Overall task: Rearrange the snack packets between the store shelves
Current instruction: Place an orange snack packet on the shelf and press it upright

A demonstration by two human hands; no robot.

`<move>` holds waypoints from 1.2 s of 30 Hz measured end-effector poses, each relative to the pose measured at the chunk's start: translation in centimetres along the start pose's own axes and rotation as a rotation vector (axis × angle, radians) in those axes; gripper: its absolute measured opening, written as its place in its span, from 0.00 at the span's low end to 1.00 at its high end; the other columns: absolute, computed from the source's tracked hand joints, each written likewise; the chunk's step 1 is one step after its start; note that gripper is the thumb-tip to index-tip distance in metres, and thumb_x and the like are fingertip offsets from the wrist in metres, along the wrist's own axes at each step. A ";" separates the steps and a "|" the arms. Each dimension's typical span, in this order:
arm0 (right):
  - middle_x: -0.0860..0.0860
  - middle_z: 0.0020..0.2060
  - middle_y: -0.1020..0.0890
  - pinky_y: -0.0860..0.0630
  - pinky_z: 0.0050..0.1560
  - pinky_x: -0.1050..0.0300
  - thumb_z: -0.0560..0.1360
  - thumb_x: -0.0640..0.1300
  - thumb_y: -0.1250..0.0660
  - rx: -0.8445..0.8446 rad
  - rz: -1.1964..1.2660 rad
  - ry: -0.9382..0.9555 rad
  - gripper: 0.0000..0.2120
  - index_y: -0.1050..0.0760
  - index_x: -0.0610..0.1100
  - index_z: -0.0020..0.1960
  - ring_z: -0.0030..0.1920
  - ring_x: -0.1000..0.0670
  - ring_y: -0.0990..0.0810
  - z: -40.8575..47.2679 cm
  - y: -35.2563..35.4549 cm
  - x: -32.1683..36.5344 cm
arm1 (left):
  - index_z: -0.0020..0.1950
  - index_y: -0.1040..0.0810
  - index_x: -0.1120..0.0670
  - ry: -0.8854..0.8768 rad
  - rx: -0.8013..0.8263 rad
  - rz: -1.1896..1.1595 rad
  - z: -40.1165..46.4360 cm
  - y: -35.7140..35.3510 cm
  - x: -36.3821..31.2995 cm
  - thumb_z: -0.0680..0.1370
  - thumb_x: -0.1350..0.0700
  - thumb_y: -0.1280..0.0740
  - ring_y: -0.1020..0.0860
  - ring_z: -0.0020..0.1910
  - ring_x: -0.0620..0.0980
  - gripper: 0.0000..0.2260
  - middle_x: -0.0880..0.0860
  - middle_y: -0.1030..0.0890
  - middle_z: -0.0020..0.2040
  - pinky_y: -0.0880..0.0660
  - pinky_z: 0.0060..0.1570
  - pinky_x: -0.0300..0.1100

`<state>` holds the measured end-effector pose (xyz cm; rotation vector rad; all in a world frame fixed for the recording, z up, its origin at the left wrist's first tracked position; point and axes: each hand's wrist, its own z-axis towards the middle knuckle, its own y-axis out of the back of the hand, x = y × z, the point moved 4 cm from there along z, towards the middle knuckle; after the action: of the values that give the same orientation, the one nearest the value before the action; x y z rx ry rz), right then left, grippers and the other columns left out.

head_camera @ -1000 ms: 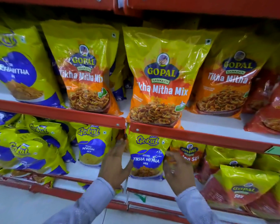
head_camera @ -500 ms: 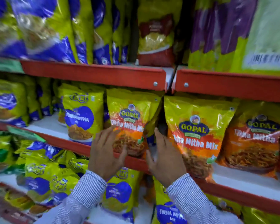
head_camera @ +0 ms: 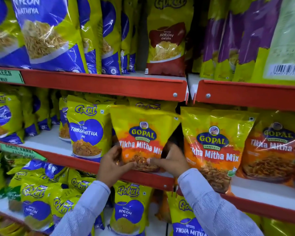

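Observation:
A yellow-and-orange Gopal Tikha Mitha Mix packet stands upright at the right end of the middle left shelf. My left hand grips its lower left edge and my right hand grips its lower right edge, thumbs across the front. Its bottom is partly hidden by my fingers. A blue-and-yellow Gokul Tikhamitha packet stands just left of it. A second Gopal packet stands to the right on the neighbouring shelf.
The top shelf carries blue Gokul bags, a red Nylon Chevda bag and purple-and-yellow bags. Several Gokul packets crowd the lower shelf beneath my arms. Bare white shelf shows left of the Gokul Tikhamitha packet.
My view has risen from the lower shelf to the middle one. Both hands left the Gokul packet below, came up and closed on the Gopal Tikha Mitha Mix packet.

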<state>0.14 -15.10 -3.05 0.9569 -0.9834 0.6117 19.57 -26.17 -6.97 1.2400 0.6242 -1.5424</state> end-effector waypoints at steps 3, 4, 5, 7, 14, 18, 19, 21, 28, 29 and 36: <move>0.52 0.51 0.12 0.18 0.59 0.44 0.57 0.52 0.18 -0.061 0.085 0.095 0.25 0.21 0.54 0.52 0.54 0.50 0.14 -2.8 1.1 1.6 | 0.58 0.20 0.49 -0.126 -0.075 -0.027 -2.7 0.1 -2.8 0.58 0.53 0.19 0.16 0.52 0.43 0.28 0.43 0.13 0.52 0.19 0.51 0.37; 0.54 0.49 0.12 0.18 0.56 0.51 0.59 0.48 0.18 -0.071 0.112 0.131 0.23 0.21 0.54 0.52 0.52 0.53 0.14 -4.0 1.8 2.5 | 0.57 0.19 0.49 -0.159 -0.099 -0.049 -3.5 0.0 -3.9 0.59 0.52 0.19 0.16 0.52 0.45 0.28 0.44 0.13 0.52 0.19 0.51 0.39; 0.57 0.47 0.12 0.18 0.53 0.59 0.62 0.42 0.18 -0.093 0.131 0.153 0.21 0.20 0.53 0.51 0.51 0.56 0.14 -5.2 2.7 3.2 | 0.55 0.18 0.49 -0.186 -0.120 -0.072 -4.4 -0.1 -5.2 0.58 0.52 0.19 0.15 0.50 0.45 0.26 0.45 0.12 0.50 0.19 0.50 0.38; 0.57 0.45 0.11 0.19 0.47 0.64 0.63 0.37 0.18 -0.145 0.180 0.190 0.20 0.19 0.48 0.51 0.47 0.56 0.13 -7.7 5.0 4.6 | 0.52 0.18 0.51 -0.236 -0.123 -0.104 -6.0 -1.0 -7.9 0.58 0.52 0.19 0.15 0.46 0.45 0.24 0.46 0.12 0.48 0.19 0.46 0.36; 0.51 0.42 0.10 0.19 0.41 0.65 0.63 0.42 0.22 -0.251 0.207 0.307 0.15 0.16 0.44 0.49 0.41 0.56 0.13 -14.6 13.2 6.4 | 0.58 0.18 0.57 -0.192 -0.026 -0.184 -9.9 -7.1 -13.3 0.56 0.50 0.18 0.14 0.51 0.55 0.32 0.54 0.12 0.51 0.17 0.50 0.52; 0.50 0.46 0.10 0.19 0.44 0.65 0.64 0.42 0.23 -0.221 0.152 0.313 0.17 0.17 0.46 0.53 0.46 0.54 0.13 -16.7 16.6 4.9 | 0.57 0.17 0.57 -0.147 0.042 -0.247 -11.4 -11.4 -14.2 0.55 0.50 0.18 0.13 0.48 0.53 0.31 0.52 0.11 0.47 0.17 0.44 0.42; 0.50 0.47 0.11 0.19 0.46 0.63 0.65 0.43 0.22 -0.213 0.127 0.310 0.18 0.17 0.46 0.54 0.47 0.54 0.13 -17.1 17.4 4.2 | 0.57 0.17 0.57 -0.135 0.062 -0.262 -11.7 -12.4 -14.3 0.55 0.51 0.19 0.13 0.48 0.53 0.31 0.52 0.11 0.47 0.17 0.43 0.41; 0.50 0.50 0.11 0.18 0.49 0.60 0.65 0.45 0.21 -0.211 0.091 0.302 0.21 0.18 0.44 0.57 0.50 0.52 0.13 -17.8 19.1 2.7 | 0.56 0.17 0.57 -0.109 0.099 -0.283 -12.2 -14.5 -14.5 0.55 0.51 0.19 0.13 0.47 0.53 0.30 0.52 0.11 0.47 0.16 0.44 0.44; 0.50 0.51 0.11 0.18 0.51 0.57 0.67 0.47 0.22 -0.283 0.053 0.256 0.19 0.19 0.47 0.57 0.52 0.51 0.13 -19.2 27.0 -2.1 | 0.56 0.17 0.53 -0.042 0.180 -0.271 -12.7 -24.5 -15.0 0.59 0.53 0.18 0.13 0.49 0.50 0.27 0.51 0.11 0.49 0.16 0.48 0.47; 0.50 0.52 0.12 0.18 0.52 0.55 0.66 0.51 0.21 -0.295 0.059 0.249 0.22 0.19 0.47 0.58 0.53 0.50 0.14 -19.1 28.1 -2.8 | 0.55 0.17 0.53 -0.043 0.192 -0.269 -12.5 -26.0 -15.1 0.60 0.55 0.18 0.13 0.48 0.50 0.24 0.50 0.11 0.49 0.17 0.48 0.47; 0.48 0.46 0.11 0.20 0.46 0.26 0.65 0.51 0.21 -0.370 0.086 0.130 0.20 0.18 0.46 0.54 0.45 0.43 0.13 -16.7 34.2 -8.1 | 0.59 0.19 0.53 0.024 0.224 -0.199 -10.3 -35.1 -13.6 0.59 0.50 0.18 0.14 0.51 0.48 0.29 0.50 0.12 0.53 0.17 0.55 0.57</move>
<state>-23.77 15.50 -0.78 0.5436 -0.9820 0.5330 -9.18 0.16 -4.61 1.3987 0.6180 -1.8036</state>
